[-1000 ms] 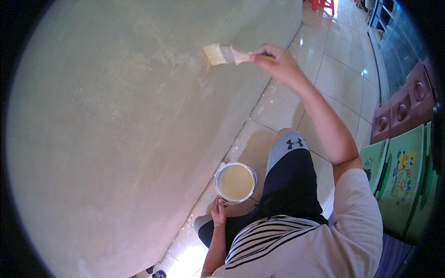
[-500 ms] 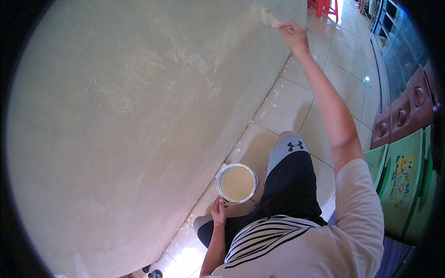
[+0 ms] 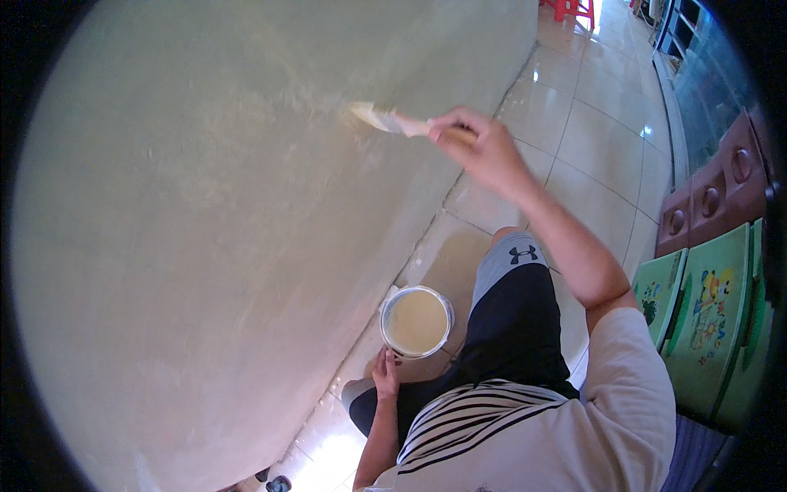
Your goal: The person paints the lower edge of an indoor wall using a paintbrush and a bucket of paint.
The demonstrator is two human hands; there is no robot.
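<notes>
My right hand (image 3: 484, 152) is closed around the handle of a paintbrush (image 3: 387, 120), out in front of me. The brush's pale bristles touch the wall (image 3: 205, 246), whose greyish-beige surface has lighter streaks and patches. Below, a round white bucket (image 3: 450, 330) of cream-coloured paint (image 3: 416, 322) stands by the foot of the wall. At its near side my left hand (image 3: 385, 375) grips the bucket by its edge or handle; which of the two is hard to make out.
Pale floor tiles (image 3: 602, 156) with paint spots run along the wall. On the right stand green drawers (image 3: 705, 328) with cartoon pictures and a brown drawer unit (image 3: 713, 197). A red stool (image 3: 571, 10) is at the far end. My bent knee (image 3: 512, 254) is beside the bucket.
My right hand has brought the paintbrush back from the far top of the wall, nearer and to the left. The left hand and bucket have hardly moved.
</notes>
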